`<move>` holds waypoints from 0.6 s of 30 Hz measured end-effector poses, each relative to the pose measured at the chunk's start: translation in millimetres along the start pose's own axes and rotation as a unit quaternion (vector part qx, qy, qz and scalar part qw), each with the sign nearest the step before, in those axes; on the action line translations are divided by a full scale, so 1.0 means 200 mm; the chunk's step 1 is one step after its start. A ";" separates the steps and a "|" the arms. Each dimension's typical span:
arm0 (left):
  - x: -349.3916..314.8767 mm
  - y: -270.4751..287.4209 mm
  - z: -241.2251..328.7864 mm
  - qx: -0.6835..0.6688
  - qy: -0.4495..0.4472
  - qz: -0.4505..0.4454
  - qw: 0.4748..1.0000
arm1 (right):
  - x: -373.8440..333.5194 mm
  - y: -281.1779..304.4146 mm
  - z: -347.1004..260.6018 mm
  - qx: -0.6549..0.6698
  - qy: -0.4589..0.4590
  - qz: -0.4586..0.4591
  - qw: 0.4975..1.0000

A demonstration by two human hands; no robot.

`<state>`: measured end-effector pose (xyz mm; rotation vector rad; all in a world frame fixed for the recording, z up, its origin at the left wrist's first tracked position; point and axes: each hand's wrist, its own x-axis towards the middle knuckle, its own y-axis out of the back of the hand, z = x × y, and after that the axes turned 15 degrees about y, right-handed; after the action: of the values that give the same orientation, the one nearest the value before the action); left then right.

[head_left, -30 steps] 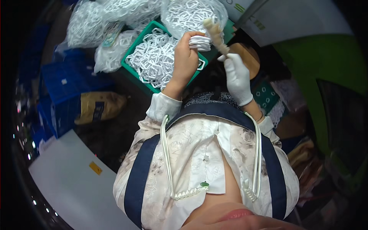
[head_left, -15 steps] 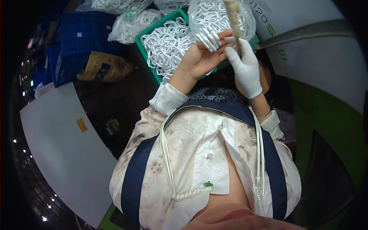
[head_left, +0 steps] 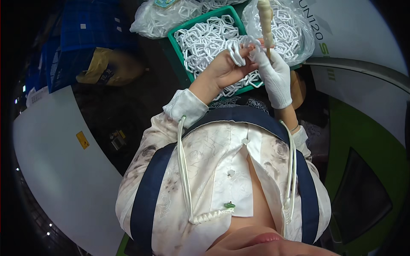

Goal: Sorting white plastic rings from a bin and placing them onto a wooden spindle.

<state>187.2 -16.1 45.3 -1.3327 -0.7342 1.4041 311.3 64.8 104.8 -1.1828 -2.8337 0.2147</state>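
The frame's top edge crops the pale, knobbly-headed stick (head_left: 265,21), its thin shaft clasped by the gloved right hand (head_left: 275,81) (glove fingertips blur into the other hand). The bare left hand (head_left: 226,70) pinches glossy white angular links (head_left: 236,54) over a link-filled green plastic crate (head_left: 200,18).

Left hand (head_left: 226,70): bare, upper middle of the frame, palm turned up toward the camera, fingers curled, closed in a grip.
Left wrist (head_left: 204,88): bare above a turned-back white cuff (head_left: 185,107), forearm slanting toward the upper right.
Right hand (head_left: 275,81): white-gloved, right of the upper middle, fingers upward and bent in a grip.
Right wrist (head_left: 286,116): bare between glove and sleeve, forearm nearly upright.
Fingertips: close together; contact unclear.
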 end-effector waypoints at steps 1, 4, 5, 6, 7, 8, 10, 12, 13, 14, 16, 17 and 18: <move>-0.02 0.01 0.02 0.012 -0.010 -0.003 1.000 | 0.00 -0.02 0.02 -0.008 0.024 0.020 0.999; -0.03 0.01 0.11 0.029 -0.001 -0.092 0.995 | 0.02 0.05 -0.06 -0.141 0.096 0.116 0.978; -0.05 -0.02 0.14 0.014 -0.023 -0.063 0.998 | 0.05 0.09 -0.12 -0.168 0.162 0.144 0.962; -0.05 -0.04 0.15 0.116 -0.089 0.023 0.989 | 0.07 0.14 -0.19 -0.192 0.228 0.170 0.939; -0.06 -0.03 0.18 0.117 -0.129 0.045 0.984 | 0.09 0.20 -0.24 -0.178 0.242 0.174 0.938; -0.05 -0.02 0.20 0.120 -0.169 0.067 0.976 | 0.12 0.25 -0.27 -0.163 0.257 0.179 0.936; -0.02 -0.03 0.22 0.117 -0.191 0.077 0.972 | 0.19 0.31 -0.26 -0.179 0.243 0.190 0.934; 0.03 -0.07 0.22 0.151 -0.221 0.098 0.959 | 0.32 0.43 -0.10 -0.285 0.199 0.111 0.931; 0.06 -0.11 0.22 0.091 -0.206 0.071 0.972 | 0.36 0.48 0.03 -0.238 0.181 0.137 0.944; 0.08 -0.12 0.22 0.093 -0.211 0.074 0.970 | 0.37 0.51 0.07 -0.262 0.156 0.119 0.945; 0.12 -0.13 0.21 0.132 -0.232 0.097 0.959 | 0.33 0.54 0.09 -0.234 0.162 0.128 0.950; 0.13 -0.14 0.19 0.151 -0.241 0.110 0.952 | 0.31 0.57 0.10 -0.231 0.161 0.126 0.951; 0.16 -0.16 0.19 0.152 -0.242 0.113 0.951 | 0.29 0.61 0.12 -0.225 0.147 0.131 0.954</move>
<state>163.2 30.9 72.1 -0.8545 -0.6541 1.9794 353.8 189.1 62.3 -1.5176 -2.5247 -0.5794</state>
